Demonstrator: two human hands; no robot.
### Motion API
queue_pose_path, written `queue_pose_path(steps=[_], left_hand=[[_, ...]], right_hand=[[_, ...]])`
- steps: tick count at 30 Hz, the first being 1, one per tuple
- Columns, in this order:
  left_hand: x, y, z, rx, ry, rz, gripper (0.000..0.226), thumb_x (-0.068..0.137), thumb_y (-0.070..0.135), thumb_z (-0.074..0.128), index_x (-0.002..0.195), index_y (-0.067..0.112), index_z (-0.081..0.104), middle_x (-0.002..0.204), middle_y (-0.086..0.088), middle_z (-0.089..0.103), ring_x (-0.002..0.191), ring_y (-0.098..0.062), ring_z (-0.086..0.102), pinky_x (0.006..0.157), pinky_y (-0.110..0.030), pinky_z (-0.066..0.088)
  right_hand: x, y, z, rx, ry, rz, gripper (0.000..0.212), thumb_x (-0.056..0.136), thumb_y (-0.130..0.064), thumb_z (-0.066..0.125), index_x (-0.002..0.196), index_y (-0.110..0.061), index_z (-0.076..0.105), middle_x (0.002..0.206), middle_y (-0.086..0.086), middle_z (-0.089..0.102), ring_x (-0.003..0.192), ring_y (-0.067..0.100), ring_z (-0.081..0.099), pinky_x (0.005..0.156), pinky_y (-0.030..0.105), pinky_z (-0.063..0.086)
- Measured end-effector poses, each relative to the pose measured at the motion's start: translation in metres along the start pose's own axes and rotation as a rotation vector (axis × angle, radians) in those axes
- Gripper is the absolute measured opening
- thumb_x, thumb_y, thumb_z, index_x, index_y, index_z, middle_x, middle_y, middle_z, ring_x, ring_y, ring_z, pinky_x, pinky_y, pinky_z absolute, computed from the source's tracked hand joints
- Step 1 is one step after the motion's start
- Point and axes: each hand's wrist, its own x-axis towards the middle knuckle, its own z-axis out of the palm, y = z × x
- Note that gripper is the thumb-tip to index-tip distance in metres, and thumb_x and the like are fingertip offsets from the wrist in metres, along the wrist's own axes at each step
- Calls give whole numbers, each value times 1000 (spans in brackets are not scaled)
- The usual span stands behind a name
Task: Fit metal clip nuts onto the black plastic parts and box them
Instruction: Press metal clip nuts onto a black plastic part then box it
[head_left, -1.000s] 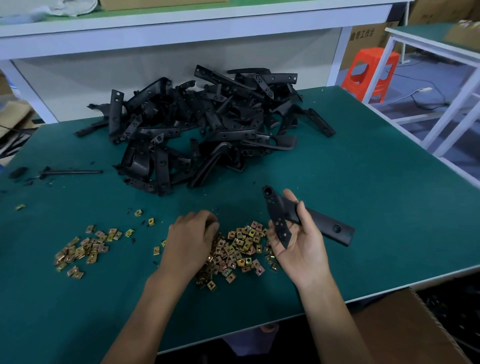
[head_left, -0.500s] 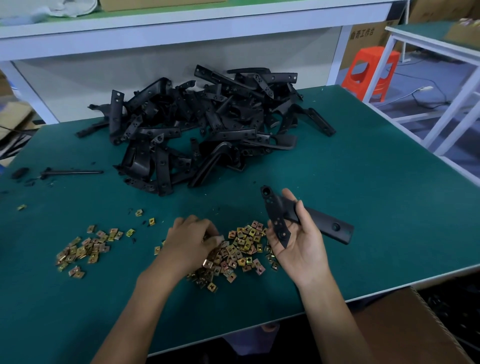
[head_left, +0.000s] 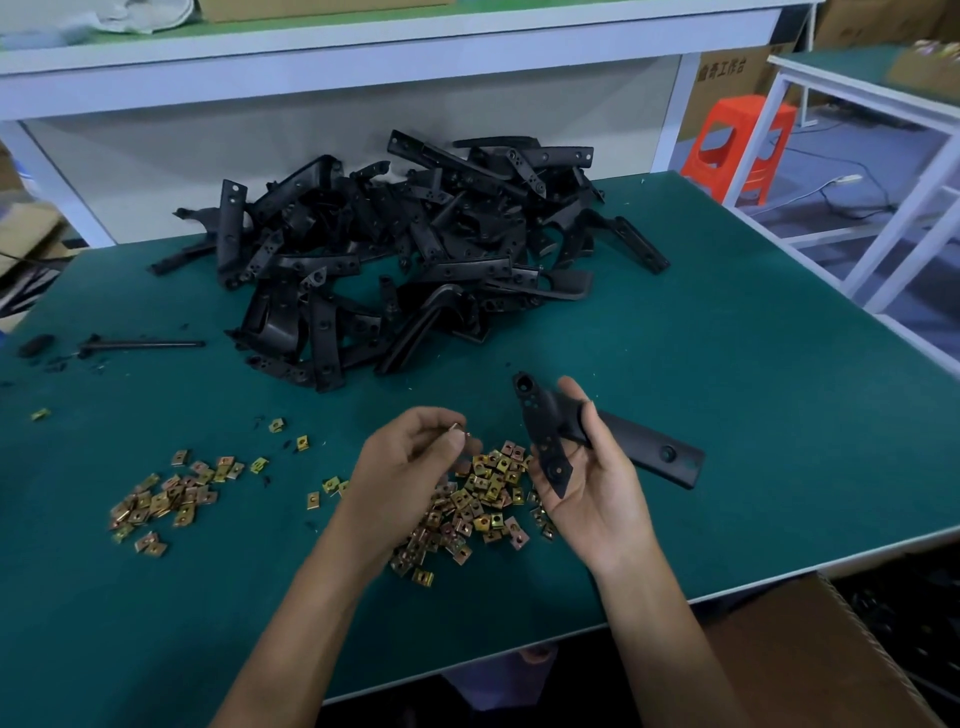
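I think a lot of the job is waiting to be done. A big heap of black parts (head_left: 405, 260) is lying at the far side of the green table (head_left: 727, 389), and none of them is showing a nut that I can see. Little gold nuts are lying near the front edge. There is a big bunch (head_left: 483, 499) right under the hands and a smaller bunch (head_left: 166, 499) off to the left. A brown box (head_left: 810, 665) is sitting below the table's front edge on the right. Only its flap is showing, so I cannot tell how many done parts are lying inside.

The person is working on one part now. The right hand (head_left: 587, 493) is facing palm up and holding a black part (head_left: 654, 452) just above the big bunch. Its fingers are curling round the part where the long arm is joining the short strip. The strip with holes is lying across the palm. No nut is sitting on this part yet, as far as I can see.

The left hand (head_left: 410, 467) is hovering just beside it, over the same bunch. Its thumb and first finger are pinching one small nut (head_left: 457, 428) at the tips, and the other fingers are curling in loosely. The nut and the black part are near each other but not touching. So I am guessing the fitting is only starting, and the boxing is coming after.
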Motion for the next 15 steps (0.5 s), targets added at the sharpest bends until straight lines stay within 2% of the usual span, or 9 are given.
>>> queue_pose_path(steps=[2, 4, 8, 12, 15], left_hand=[[-6, 1, 11, -91, -55, -38, 11, 100, 15, 59, 105, 21, 68, 98, 2, 78, 87, -13, 72, 71, -22, 54], [-13, 1, 23, -159, -84, -71, 12, 98, 17, 62, 97, 24, 72, 90, 4, 75, 79, -12, 68, 69, -20, 53], [-20, 0, 41, -313, -80, -130, 24, 97, 8, 62, 85, 24, 74, 77, -2, 69, 70, -11, 60, 64, -21, 51], [-21, 3, 47, -458, -48, -150, 14, 93, 0, 62, 93, 9, 73, 82, -8, 70, 74, -18, 62, 71, -25, 55], [-20, 4, 48, -478, -4, -125, 14, 91, -4, 64, 95, 9, 68, 82, -7, 69, 74, -17, 62, 74, -26, 55]], right_hand=[[-1, 1, 0, -32, -12, -12, 33, 96, -27, 57, 128, -25, 66, 117, 6, 75, 95, 14, 75, 67, 25, 59], [-1, 2, 0, -79, -26, -36, 37, 92, -20, 61, 129, -24, 63, 117, 6, 75, 99, 13, 73, 71, 24, 59], [-3, 4, -1, -126, -49, -67, 47, 84, -9, 65, 130, -22, 61, 121, 9, 73, 102, 16, 72, 79, 29, 60], [-5, 4, 1, -118, -63, -65, 48, 84, -7, 64, 130, -21, 60, 118, 9, 74, 98, 15, 73, 78, 28, 60], [-5, 3, 0, -89, -75, -45, 47, 86, -7, 62, 131, -19, 59, 118, 9, 74, 99, 16, 73, 76, 29, 60]])
